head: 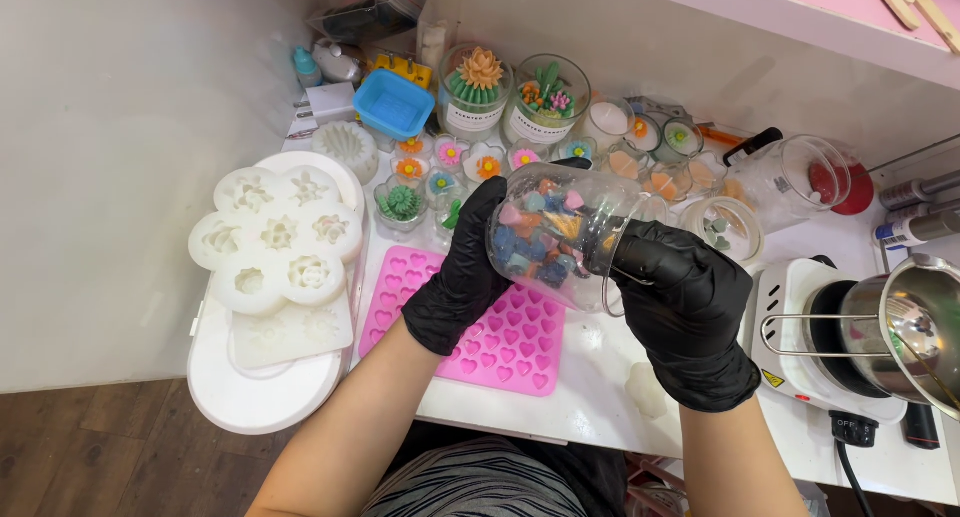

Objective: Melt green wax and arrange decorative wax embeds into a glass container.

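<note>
White flower mould [277,239] far left on a round white board [262,397], pink heart mould [495,327] centre, blue tub [394,103] at back, hotplate [815,342] right (metal pot [912,327] sits on it).

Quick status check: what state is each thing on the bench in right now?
Glass jar: tipped sideways, held by both hands, holds coloured wax pieces.
Left hand: gloved, gripping jar's base.
Right hand: gloved, at jar's mouth.
Pink heart mould: flat, cavities empty.
Metal pot: on hotplate.

Light: bright, even, from overhead
Shadows: soft, faint under the hands
Glare: glints on the glass jar [560,232] and metal pot [905,327]
Focus: sharp, edges slightly bowed
</note>
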